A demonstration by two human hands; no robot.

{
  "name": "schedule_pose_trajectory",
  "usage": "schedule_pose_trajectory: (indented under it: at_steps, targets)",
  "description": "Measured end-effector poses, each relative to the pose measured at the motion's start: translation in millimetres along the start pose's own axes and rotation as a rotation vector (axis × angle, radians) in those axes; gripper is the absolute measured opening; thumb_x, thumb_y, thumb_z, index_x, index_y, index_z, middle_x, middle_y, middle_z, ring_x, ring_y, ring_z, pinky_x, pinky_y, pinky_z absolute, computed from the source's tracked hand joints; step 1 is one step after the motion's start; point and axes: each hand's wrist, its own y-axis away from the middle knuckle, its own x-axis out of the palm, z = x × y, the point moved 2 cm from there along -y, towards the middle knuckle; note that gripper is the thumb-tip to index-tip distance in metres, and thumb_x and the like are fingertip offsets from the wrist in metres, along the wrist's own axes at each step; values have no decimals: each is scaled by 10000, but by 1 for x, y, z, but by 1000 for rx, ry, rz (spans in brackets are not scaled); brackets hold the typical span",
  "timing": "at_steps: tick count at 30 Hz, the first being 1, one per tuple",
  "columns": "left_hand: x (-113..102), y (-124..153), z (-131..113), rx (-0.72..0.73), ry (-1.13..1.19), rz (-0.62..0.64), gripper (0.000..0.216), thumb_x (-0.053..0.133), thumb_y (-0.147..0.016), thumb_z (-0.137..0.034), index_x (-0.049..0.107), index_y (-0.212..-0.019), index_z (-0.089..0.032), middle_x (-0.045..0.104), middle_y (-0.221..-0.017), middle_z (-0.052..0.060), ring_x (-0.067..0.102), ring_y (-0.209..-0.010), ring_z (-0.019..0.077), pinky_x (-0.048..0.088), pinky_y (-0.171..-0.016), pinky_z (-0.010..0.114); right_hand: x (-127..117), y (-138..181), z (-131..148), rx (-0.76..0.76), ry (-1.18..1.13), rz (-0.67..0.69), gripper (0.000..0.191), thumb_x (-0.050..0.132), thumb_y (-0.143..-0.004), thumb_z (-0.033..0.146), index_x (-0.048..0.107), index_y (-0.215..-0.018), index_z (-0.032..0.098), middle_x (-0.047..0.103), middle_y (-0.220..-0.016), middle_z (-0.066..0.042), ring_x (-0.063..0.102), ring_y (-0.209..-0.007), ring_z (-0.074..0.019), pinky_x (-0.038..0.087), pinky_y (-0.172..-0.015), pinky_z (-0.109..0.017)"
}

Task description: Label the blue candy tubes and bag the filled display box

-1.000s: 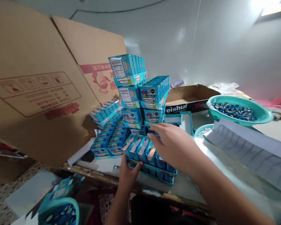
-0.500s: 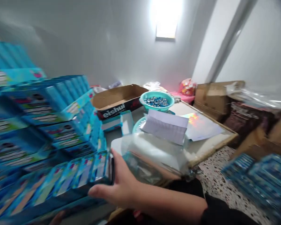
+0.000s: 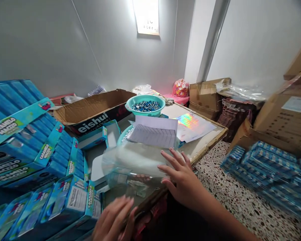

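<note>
The clear plastic bag [image 3: 132, 164] lies flat on the table [image 3: 210, 142], between the two hands, with its long axis running from the left hand toward the right hand, along the near table edge. It is transparent and shiny, a little wrinkled (small printed papers show through it). The right hand [image 3: 182, 179] rests with spread, open fingers on the bag's right end and grips nothing. The left hand [image 3: 112, 221] is open too, fingers loosely stretched, at the bag's near corner; it is blurred, so I cannot tell if it touches. Left of the left hand stand stacked blue candy boxes [image 3: 40, 150]. Beyond the bag lie a folded white paper [image 3: 154, 132] and a teal bowl [image 3: 145, 107] of blue pieces.
</note>
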Motion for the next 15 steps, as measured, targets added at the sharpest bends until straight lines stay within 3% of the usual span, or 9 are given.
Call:
schedule_pose_trajectory:
  at_steps: [3, 6, 9, 13, 15]
  targets:
    - [35, -38, 0, 213, -212, 135, 652, 733, -790, -288, 523, -1407, -307, 569, -1413, 109, 507, -1325, 369, 448, -1075, 535, -2, 4, -8, -37, -20, 46, 596, 654, -824, 208, 525, -1386, 358, 350, -1603, -3, 219, -1510, -301, 170, -1195, -654]
    - [53, -57, 7, 342, -320, 236, 627, 638, -839, -202, 488, -1442, -284, 530, -1469, 112, 453, -1379, 364, 358, -1131, 568, 2, 3, -15, -95, -33, 121, 666, 534, -826, 80, 488, -1424, 369, 443, -1550, -12, 348, -1462, -272, 203, -1199, -624]
    - [56, -59, 20, 418, -375, 288, 623, 608, -858, -175, 473, -1455, -290, 498, -1505, 108, 430, -1407, 334, 334, -1151, 543, 9, -2, -22, -99, -65, 81, 668, 441, -817, 9, 534, -1393, 334, 534, -1480, -29, 449, -1403, -238, 211, -1215, -583]
    - [53, -62, 32, 506, -406, 313, 635, 718, -824, -440, 529, -1414, -303, 506, -1488, 165, 478, -1364, 380, 410, -1084, 569, 18, -21, -27, -46, -102, -13, 576, 452, -832, 18, 584, -1352, 226, 615, -1394, -78, 526, -1334, -217, 343, -1193, -456]
    - [52, -68, 32, 467, -406, 371, 605, 674, -858, -469, 519, -1423, -318, 483, -1508, 156, 464, -1380, 371, 432, -1067, 577, 19, -33, -28, -49, -91, -29, 512, 463, -859, 44, 600, -1332, 187, 614, -1389, -102, 520, -1334, -226, 391, -1167, -412]
